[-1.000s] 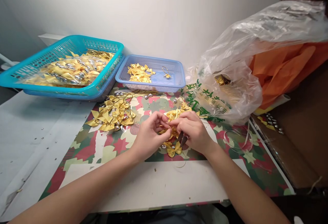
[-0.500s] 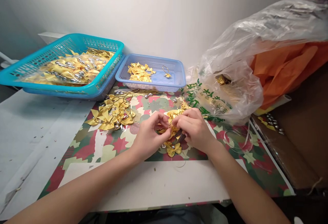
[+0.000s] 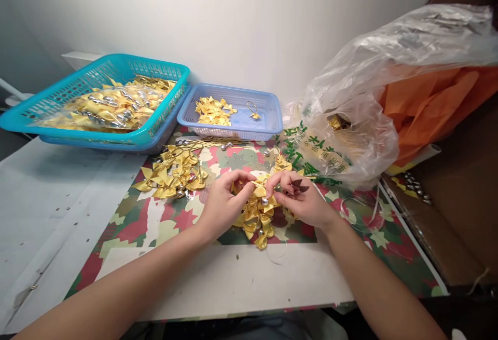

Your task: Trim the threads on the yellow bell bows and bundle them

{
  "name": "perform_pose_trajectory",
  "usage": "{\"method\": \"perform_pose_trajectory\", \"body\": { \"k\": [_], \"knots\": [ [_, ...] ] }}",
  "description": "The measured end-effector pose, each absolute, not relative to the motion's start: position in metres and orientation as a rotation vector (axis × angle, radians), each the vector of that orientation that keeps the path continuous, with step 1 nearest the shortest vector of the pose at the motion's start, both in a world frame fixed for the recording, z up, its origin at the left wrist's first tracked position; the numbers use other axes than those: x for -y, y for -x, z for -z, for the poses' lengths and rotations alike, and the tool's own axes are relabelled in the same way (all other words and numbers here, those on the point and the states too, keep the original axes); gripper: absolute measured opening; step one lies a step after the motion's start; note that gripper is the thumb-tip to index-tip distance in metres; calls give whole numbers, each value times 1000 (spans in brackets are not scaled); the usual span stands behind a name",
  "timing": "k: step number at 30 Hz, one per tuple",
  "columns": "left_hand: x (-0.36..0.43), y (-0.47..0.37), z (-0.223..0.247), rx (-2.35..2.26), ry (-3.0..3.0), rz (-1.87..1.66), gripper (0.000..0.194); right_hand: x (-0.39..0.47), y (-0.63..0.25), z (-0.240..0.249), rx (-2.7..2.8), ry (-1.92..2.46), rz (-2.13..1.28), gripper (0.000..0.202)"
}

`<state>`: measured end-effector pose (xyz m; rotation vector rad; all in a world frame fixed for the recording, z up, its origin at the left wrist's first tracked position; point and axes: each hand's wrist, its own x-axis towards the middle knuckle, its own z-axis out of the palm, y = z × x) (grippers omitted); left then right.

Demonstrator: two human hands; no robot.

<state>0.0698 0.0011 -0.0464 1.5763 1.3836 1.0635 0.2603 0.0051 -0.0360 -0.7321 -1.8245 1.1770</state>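
Note:
My left hand (image 3: 225, 202) is closed, with thumb and forefinger pinching a gold ribbon bow (image 3: 260, 190) by its upper part. A silver bell (image 3: 265, 201) hangs at the bow, just beside the fingertips of my right hand (image 3: 307, 205). Tucked in that right hand are dark-bladed snips (image 3: 300, 186), their handles hidden by the fingers. Its thumb and forefinger curl close to the bow; whether they grip it I cannot tell. Beneath both hands lies a heap of gold bows with bells (image 3: 249, 220). A thin clear thread (image 3: 283, 254) curves onto the white board in front.
More gold bows (image 3: 173, 174) are piled to the left. A turquoise basket (image 3: 151, 135) and a smaller blue basket (image 3: 241, 132) stand behind, both with bows inside. Gold cords (image 3: 218, 141) and loose bells (image 3: 226, 147) lie before them. A clear plastic bag (image 3: 350, 106) slumps at right.
The bow and bell between my hands have come into view as my right hand turned and shifted right. The snips' blades now point up and outward instead of down. More of the heap shows.

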Motion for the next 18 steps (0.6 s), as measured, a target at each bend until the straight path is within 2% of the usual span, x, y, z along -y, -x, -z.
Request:
{"method": "perform_pose_trajectory", "body": {
  "k": [5, 9, 12, 18],
  "knots": [
    [-7, -67, 43, -1461, -1557, -1032, 13, -11, -262, 40, 1657, 753, -1209, 34],
    [-5, -66, 41, -1360, -1798, -1094, 14, -17, -260, 43, 1347, 734, -1171, 36],
    [-2, -66, 43, -1227, -2092, -1161, 22, -17, -259, 38, 1142, 743, -1180, 42],
    [-3, -68, 49, -1113, -2419, -1050, 36, -12, -260, 22, 920, 786, -1273, 53]
  ]
}}
